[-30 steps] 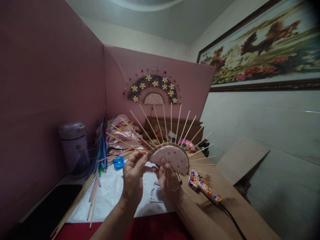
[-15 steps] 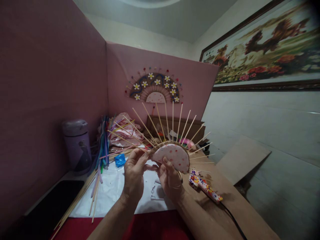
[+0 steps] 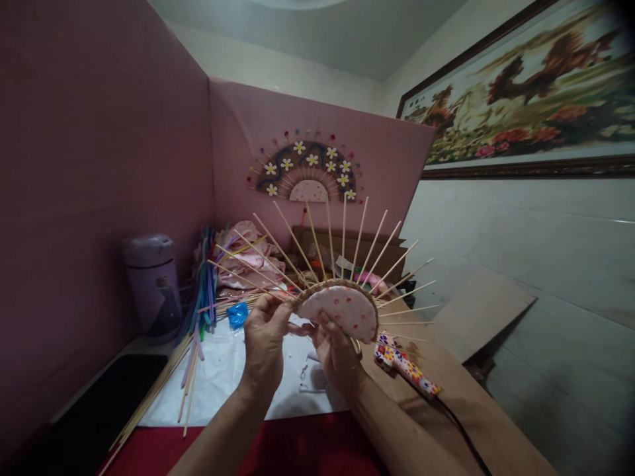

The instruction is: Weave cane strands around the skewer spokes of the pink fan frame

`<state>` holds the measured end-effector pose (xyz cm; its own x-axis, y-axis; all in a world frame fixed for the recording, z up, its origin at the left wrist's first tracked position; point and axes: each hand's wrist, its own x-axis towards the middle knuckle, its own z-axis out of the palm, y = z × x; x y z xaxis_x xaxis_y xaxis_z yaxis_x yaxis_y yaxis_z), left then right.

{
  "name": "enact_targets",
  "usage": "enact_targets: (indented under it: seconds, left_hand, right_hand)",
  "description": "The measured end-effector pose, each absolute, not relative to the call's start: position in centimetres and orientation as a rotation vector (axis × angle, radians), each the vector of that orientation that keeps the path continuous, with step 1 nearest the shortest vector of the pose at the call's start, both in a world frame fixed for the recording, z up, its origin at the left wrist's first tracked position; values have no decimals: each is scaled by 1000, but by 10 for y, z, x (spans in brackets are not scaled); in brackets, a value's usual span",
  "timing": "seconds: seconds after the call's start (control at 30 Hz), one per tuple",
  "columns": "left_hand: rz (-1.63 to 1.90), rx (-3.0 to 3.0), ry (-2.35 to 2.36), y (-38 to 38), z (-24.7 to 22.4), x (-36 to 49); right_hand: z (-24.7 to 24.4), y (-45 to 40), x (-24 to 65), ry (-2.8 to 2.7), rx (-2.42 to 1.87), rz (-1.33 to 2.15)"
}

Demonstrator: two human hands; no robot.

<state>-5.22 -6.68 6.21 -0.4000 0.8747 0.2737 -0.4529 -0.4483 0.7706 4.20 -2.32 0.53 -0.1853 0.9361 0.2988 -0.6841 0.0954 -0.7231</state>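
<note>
your left hand (image 3: 264, 340) grips the left edge of the half-round fan base (image 3: 342, 309), and your right hand (image 3: 337, 350) clasps its lower edge, thumb pressed on the dotted face. you have the base raised above the bench (image 3: 436, 396), its thin sticks (image 3: 344, 238) spreading up and outward from the braided rim. beneath your hands lies a white sheet (image 3: 223, 390). just right of it, the flower-patterned glue gun (image 3: 407, 370) rests on the bench, while the blue packet (image 3: 237, 315) sits to the left of your hands.
</note>
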Motion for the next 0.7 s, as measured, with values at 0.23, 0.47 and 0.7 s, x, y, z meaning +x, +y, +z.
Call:
enact_targets:
  seconds: [0.23,0.47,0.7]
  left_hand:
    - [2033,856,827,-66,59,-50]
    - [2090,839,841,-64,60,-51]
    - [2084,777,743,-62,59,-53]
  right_hand:
    - [1,-20,39,-902,-451,1465]
    - [3,-24,40,-894,-412,1478]
    - [6,-28,39,-876,-409,1490]
